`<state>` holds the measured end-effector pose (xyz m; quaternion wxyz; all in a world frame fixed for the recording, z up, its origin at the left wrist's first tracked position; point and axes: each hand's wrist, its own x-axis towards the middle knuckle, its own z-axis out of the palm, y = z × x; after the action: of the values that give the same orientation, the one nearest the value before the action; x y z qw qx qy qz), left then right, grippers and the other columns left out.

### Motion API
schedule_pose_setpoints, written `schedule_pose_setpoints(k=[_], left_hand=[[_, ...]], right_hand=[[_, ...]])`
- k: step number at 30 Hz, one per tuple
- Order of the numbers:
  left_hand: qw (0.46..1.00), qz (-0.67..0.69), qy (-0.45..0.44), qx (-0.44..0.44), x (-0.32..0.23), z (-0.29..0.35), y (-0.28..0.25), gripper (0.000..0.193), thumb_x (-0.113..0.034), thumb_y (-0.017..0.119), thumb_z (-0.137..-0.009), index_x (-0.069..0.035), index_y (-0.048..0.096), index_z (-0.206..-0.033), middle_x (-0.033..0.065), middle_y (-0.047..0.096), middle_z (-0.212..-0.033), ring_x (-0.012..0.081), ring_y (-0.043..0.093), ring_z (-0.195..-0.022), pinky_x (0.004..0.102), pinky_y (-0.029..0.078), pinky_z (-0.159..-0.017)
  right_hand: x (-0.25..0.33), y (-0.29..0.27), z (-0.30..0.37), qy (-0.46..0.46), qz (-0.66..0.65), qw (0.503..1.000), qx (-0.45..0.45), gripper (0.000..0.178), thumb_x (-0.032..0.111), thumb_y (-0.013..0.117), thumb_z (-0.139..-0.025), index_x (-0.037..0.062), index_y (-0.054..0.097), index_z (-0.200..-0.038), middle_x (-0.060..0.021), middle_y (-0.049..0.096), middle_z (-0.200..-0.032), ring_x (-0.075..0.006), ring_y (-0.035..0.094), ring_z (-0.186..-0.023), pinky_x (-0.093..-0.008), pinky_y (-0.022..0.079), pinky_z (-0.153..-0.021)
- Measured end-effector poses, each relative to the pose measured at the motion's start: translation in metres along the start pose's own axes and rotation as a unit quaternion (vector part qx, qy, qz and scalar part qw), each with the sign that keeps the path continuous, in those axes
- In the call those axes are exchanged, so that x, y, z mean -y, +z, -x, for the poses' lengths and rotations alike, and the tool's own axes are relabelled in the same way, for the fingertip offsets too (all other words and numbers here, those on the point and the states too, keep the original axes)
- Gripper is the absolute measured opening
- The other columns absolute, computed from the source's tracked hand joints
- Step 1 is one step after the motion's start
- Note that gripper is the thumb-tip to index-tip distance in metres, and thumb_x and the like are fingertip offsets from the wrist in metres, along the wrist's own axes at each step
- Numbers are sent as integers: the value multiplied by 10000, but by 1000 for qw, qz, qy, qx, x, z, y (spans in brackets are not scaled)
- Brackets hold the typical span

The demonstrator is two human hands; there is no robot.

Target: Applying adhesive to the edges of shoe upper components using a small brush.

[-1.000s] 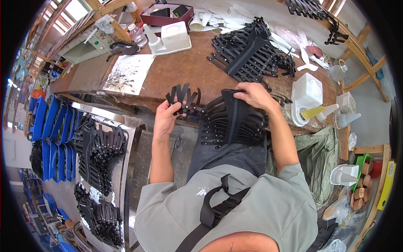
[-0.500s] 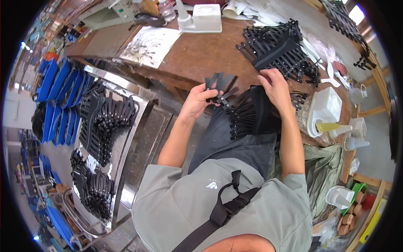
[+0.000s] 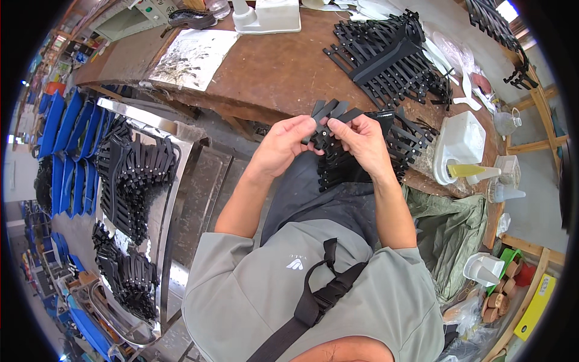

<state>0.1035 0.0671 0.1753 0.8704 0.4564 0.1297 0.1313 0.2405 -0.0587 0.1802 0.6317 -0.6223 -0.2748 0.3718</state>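
In the head view, both hands are close together, their fingertips just apart. The left hand (image 3: 283, 145) pinches, between thumb and fingers, one end of a flat black piece made of narrow studded straps (image 3: 345, 168); the right hand (image 3: 367, 145) pinches the same fanned end. The rest of it hangs below the fingers, over the lap.

The front edge of a worn brown wooden workbench (image 3: 274, 75) runs just beyond the left fingertips, from 10 o'clock round to 4. A broad stretch of its top shows at 11 and 12 o'clock, bounded at 10 by a white paper sheet smeared with black (image 3: 196, 57) and at 1 by a heap of black strapped pieces (image 3: 386, 63). A white plastic container (image 3: 274, 17) stands at 11, near the far side.

At 3 o'clock, room is tighter: more straps lie just beside the right hand, though whether they join the held piece cannot be told, and past them stands a white plastic bottle with a yellow nozzle (image 3: 465, 145) near the bench's edge. An olive-green cloth (image 3: 449, 238) fills the side at 4. Between 8 and 9, a gap of grey floor separates the left forearm from a shiny metal tray (image 3: 137, 116) carrying black strap bundles (image 3: 136, 187).
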Motion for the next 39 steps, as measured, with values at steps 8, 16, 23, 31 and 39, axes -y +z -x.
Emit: schedule_pose_setpoints(k=[8, 16, 23, 31, 39], left_hand=[[996, 84, 2, -30, 4, 0, -10, 195, -156, 541, -927, -5, 607, -1030, 53, 641, -869, 120, 606, -743, 270, 515, -647], [995, 90, -12, -33, 3, 1, -21, 193, -172, 541, -931, -9, 611, -1008, 52, 642, -879, 122, 604, -721, 251, 504, -638], [996, 57, -1, -63, 2, 6, -1, 280, -274, 528, -951, -24, 615, -1043, 15, 634, -905, 93, 588, -769, 261, 495, -669], [994, -101, 43, -18, 8, 9, -5, 223, -127, 622, -878, -11, 608, -1068, 32, 637, -913, 91, 580, -819, 252, 484, -678], [997, -76, 12, -30, 6, 3, 4, 197, -112, 625, -870, 15, 630, -1020, 40, 648, -871, 102, 591, -737, 259, 506, -657]], right_hand=[[-16, 3, 2, -56, 14, 998, -18, 251, 216, 697, -849, -9, 636, -756, 9, 581, -622, -38, 482, -561, -204, 372, -500], [-12, -22, 11, -123, -274, 943, 143, 67, 50, 622, -826, -2, 603, -789, -36, 536, -687, -96, 454, -545, -227, 345, -495], [6, 10, 5, -71, 42, 994, 70, 235, 173, 684, -842, 13, 582, -703, 54, 503, -603, -23, 409, -542, -208, 312, -477], [5, 0, 0, -30, 30, 997, 58, 203, 176, 706, -830, 18, 598, -760, 8, 593, -654, -33, 478, -554, -197, 366, -482], [3, -12, 0, -32, -96, 990, 97, 135, 169, 693, -844, 42, 650, -857, 9, 599, -645, -18, 443, -492, -165, 325, -429]])
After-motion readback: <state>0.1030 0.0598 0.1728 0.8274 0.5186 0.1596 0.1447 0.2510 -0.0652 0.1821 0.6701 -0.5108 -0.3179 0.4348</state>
